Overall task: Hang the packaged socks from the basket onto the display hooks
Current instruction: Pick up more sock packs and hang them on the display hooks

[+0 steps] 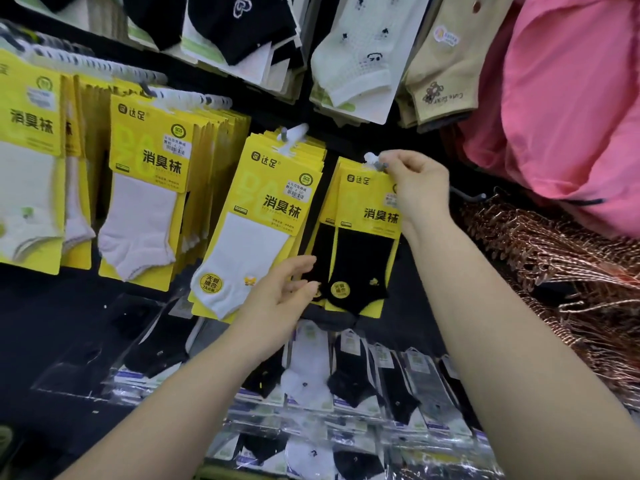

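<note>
A yellow card pack of black socks [360, 251] hangs at the front of a short row on a display hook [374, 161]. My right hand [415, 188] pinches the pack's top right corner beside its white plastic hanger, right at the hook's tip. My left hand [287, 292] rests with spread fingers against the lower left edge of the black sock packs, steadying them. To the left, a pack of white socks [249, 237] hangs on its own hook [292, 135]. The basket is out of view.
More yellow sock packs [145, 188] fill hooks at left. Loose socks on cards [353, 50] hang above. Clear-wrapped socks [346, 375] lie in rows below. A pink garment [568, 98] and a heap of copper-coloured hangers [561, 265] sit at right.
</note>
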A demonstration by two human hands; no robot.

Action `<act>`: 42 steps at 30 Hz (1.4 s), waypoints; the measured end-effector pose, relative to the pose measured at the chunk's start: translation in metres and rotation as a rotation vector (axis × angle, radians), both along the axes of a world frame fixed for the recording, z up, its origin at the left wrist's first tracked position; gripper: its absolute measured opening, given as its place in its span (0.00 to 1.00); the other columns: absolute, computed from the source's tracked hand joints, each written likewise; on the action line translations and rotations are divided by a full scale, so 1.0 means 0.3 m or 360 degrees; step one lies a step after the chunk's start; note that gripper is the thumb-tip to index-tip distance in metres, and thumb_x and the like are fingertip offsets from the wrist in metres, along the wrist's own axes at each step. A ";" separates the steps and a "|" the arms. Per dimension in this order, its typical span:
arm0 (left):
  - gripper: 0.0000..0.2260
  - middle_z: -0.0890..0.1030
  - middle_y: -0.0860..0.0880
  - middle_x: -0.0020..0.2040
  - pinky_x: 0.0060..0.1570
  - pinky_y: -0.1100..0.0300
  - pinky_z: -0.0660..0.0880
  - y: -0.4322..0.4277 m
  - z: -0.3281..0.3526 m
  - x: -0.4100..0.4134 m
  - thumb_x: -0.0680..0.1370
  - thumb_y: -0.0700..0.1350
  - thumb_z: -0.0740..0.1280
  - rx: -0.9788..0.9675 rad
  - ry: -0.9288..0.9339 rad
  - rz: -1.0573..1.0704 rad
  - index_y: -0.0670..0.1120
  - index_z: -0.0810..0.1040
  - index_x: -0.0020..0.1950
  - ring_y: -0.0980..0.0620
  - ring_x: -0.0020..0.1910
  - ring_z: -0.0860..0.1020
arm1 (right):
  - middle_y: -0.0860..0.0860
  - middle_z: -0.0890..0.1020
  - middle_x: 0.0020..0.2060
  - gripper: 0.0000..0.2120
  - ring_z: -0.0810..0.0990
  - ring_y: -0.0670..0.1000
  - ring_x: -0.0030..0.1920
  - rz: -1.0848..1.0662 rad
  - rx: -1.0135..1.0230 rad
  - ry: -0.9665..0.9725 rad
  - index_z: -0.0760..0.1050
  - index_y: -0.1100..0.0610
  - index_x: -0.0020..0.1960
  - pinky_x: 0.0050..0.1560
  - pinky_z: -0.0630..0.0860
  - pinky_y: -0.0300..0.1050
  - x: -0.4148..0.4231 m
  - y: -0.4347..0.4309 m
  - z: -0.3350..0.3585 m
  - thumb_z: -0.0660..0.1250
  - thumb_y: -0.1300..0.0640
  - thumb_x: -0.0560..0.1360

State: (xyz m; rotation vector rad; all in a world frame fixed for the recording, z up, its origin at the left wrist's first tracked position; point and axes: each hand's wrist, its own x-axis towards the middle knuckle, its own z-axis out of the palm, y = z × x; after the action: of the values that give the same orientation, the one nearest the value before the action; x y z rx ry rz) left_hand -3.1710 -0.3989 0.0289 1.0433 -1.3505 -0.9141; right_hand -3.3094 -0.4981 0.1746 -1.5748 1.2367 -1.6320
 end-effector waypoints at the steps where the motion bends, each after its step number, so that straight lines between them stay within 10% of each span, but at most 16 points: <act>1: 0.13 0.74 0.61 0.62 0.49 0.74 0.71 0.004 -0.003 -0.001 0.80 0.43 0.62 0.0006 -0.0002 -0.0005 0.60 0.72 0.60 0.70 0.55 0.74 | 0.46 0.82 0.36 0.07 0.77 0.47 0.37 0.0007 0.0046 0.0010 0.81 0.51 0.38 0.32 0.75 0.41 0.007 -0.009 -0.002 0.69 0.58 0.75; 5: 0.12 0.77 0.62 0.58 0.47 0.77 0.70 0.013 -0.013 -0.006 0.80 0.42 0.62 0.0017 -0.0022 0.0003 0.61 0.75 0.55 0.71 0.52 0.75 | 0.48 0.81 0.46 0.05 0.78 0.47 0.46 -0.0261 -0.0154 0.0009 0.81 0.55 0.49 0.45 0.77 0.40 -0.002 -0.012 -0.043 0.66 0.60 0.76; 10: 0.12 0.80 0.60 0.55 0.47 0.80 0.69 0.007 -0.026 -0.008 0.80 0.40 0.63 -0.0013 -0.0063 0.0014 0.56 0.78 0.55 0.71 0.52 0.75 | 0.47 0.71 0.52 0.08 0.67 0.46 0.55 -0.0456 -0.0622 0.0803 0.77 0.52 0.52 0.58 0.58 0.29 0.005 0.089 -0.216 0.67 0.61 0.74; 15: 0.12 0.81 0.61 0.55 0.51 0.76 0.71 -0.009 -0.060 -0.020 0.79 0.38 0.63 0.0030 -0.0008 0.0002 0.55 0.79 0.54 0.69 0.53 0.76 | 0.55 0.63 0.71 0.20 0.59 0.57 0.71 -0.0432 -0.0493 0.1417 0.71 0.50 0.68 0.71 0.59 0.53 0.027 0.028 -0.241 0.65 0.56 0.77; 23: 0.13 0.82 0.59 0.51 0.46 0.79 0.70 -0.035 -0.091 -0.025 0.79 0.36 0.64 0.0065 0.0041 0.0039 0.55 0.79 0.50 0.68 0.51 0.78 | 0.56 0.51 0.76 0.27 0.53 0.60 0.74 -0.0223 0.0032 0.1722 0.58 0.50 0.76 0.71 0.59 0.52 0.036 -0.198 -0.175 0.62 0.55 0.79; 42: 0.11 0.81 0.53 0.51 0.48 0.75 0.72 0.060 -0.248 -0.019 0.79 0.34 0.62 0.0359 -0.0039 -0.0066 0.51 0.78 0.50 0.58 0.52 0.78 | 0.46 0.77 0.54 0.13 0.75 0.43 0.54 0.0663 0.0678 0.0801 0.73 0.48 0.56 0.54 0.73 0.35 -0.096 0.207 -0.558 0.69 0.61 0.75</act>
State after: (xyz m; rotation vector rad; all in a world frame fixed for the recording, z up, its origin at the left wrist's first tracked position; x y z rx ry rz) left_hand -3.1766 -0.3808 -0.0456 1.2041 -1.3149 -1.1069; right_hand -3.3381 -0.4361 0.0072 -1.8511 1.2733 -0.6784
